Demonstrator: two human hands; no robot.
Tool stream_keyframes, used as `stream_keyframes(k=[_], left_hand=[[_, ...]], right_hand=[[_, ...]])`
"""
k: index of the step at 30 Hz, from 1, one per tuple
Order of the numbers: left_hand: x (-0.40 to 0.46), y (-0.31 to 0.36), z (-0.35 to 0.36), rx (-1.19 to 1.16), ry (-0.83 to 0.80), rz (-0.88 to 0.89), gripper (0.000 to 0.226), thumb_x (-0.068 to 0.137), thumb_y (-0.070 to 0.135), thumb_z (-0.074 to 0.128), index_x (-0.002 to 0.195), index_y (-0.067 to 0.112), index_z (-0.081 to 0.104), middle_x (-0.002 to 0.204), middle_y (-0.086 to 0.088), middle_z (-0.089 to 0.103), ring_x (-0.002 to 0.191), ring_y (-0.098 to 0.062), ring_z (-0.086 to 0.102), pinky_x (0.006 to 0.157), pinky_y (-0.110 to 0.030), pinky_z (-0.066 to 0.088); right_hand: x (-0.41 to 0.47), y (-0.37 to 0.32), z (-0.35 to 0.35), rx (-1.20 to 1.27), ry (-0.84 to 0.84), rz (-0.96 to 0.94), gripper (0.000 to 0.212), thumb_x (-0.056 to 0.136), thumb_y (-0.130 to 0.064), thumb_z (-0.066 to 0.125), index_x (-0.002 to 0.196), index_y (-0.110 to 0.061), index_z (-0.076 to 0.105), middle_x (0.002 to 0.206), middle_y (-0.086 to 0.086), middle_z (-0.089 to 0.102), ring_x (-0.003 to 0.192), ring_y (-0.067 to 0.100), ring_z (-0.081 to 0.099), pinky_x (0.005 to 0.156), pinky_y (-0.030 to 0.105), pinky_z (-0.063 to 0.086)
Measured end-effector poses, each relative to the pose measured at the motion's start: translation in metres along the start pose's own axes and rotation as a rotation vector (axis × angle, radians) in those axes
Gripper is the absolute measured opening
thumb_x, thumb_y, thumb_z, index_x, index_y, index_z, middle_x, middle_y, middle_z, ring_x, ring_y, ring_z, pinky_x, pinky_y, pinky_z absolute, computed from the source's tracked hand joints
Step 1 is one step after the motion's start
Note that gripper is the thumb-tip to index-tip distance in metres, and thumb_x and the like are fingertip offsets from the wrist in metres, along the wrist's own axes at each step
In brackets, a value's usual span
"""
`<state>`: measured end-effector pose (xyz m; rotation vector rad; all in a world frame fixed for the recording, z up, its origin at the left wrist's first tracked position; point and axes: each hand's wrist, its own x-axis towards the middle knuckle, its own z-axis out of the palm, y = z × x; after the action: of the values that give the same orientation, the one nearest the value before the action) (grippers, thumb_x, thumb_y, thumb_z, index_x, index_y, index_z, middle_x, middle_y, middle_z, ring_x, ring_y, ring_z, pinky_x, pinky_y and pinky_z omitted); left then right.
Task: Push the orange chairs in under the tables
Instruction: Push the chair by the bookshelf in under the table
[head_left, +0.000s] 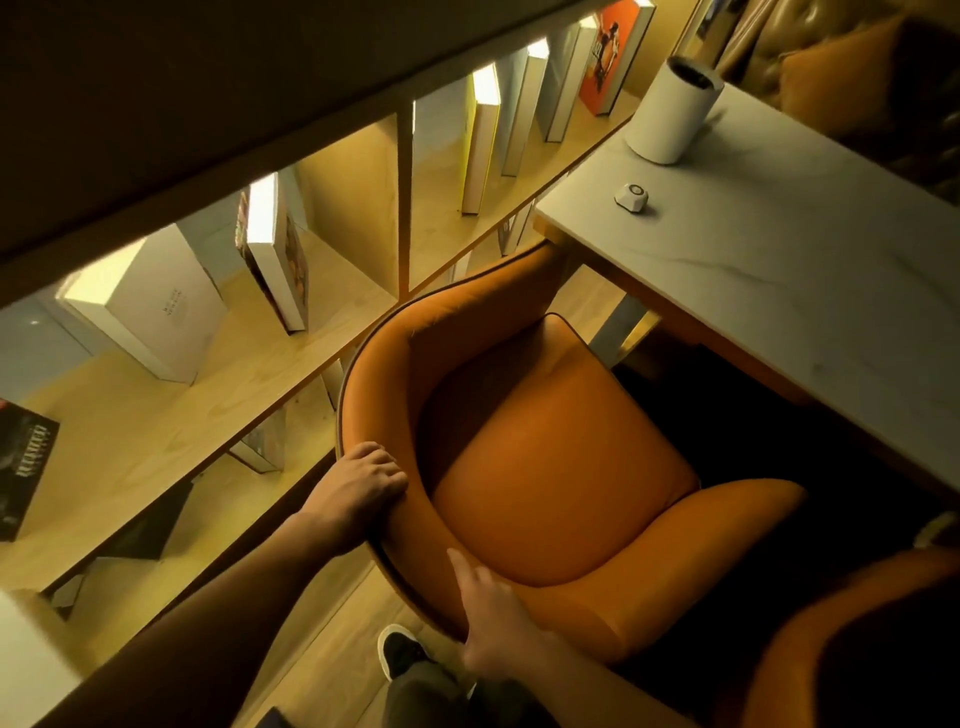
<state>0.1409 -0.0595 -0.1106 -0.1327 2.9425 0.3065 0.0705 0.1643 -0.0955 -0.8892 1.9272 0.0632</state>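
Observation:
An orange curved-back chair (545, 467) stands below me, its seat facing the white marble-look table (779, 270) at the right. The seat's front edge lies near the table edge, and one arm tip reaches the table's corner. My left hand (358, 486) grips the top of the backrest on its left side. My right hand (493, 623) holds the backrest rim at the lower middle, thumb on the inside. A second orange chair (857, 639) shows at the bottom right, partly cut off by the frame.
A lit wooden bookshelf (291, 364) with several upright books runs close along the chair's left side. On the table stand a white cylinder (672, 111) and a small white device (631, 196). My shoe (402, 652) is on the wood floor behind the chair.

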Motion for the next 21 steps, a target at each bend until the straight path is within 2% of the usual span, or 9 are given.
stream_keyframes(k=[4, 15, 21], left_hand=[[-0.002, -0.003, 0.0, -0.01, 0.012, 0.0, 0.031, 0.089, 0.028, 0.06, 0.119, 0.032, 0.059, 0.128, 0.01, 0.057, 0.127, -0.012, 0.043, 0.114, -0.034, 0.014], [0.0, -0.004, 0.001, -0.007, 0.008, 0.016, 0.033, 0.086, 0.032, 0.063, 0.119, 0.029, 0.06, 0.125, 0.008, 0.059, 0.125, -0.014, 0.046, 0.112, -0.036, 0.02], [0.013, 0.006, -0.002, -0.034, -0.006, -0.017, 0.034, 0.087, 0.034, 0.06, 0.121, 0.031, 0.057, 0.129, 0.01, 0.056, 0.127, -0.014, 0.042, 0.112, -0.036, 0.017]], right_hand=[[0.0, -0.001, -0.001, -0.024, 0.003, -0.005, 0.108, 0.081, -0.017, 0.074, 0.148, -0.04, -0.008, 0.154, 0.004, 0.023, 0.138, 0.031, 0.028, 0.112, 0.049, 0.03], [0.001, 0.006, -0.01, -0.004, -0.027, -0.029, 0.105, 0.082, -0.022, 0.074, 0.149, -0.039, -0.005, 0.153, 0.003, 0.026, 0.136, 0.03, 0.031, 0.11, 0.046, 0.034], [0.004, 0.025, -0.026, -0.013, -0.035, -0.03, 0.109, 0.08, -0.014, 0.075, 0.147, -0.043, -0.006, 0.153, 0.0, 0.025, 0.137, 0.028, 0.029, 0.11, 0.044, 0.033]])
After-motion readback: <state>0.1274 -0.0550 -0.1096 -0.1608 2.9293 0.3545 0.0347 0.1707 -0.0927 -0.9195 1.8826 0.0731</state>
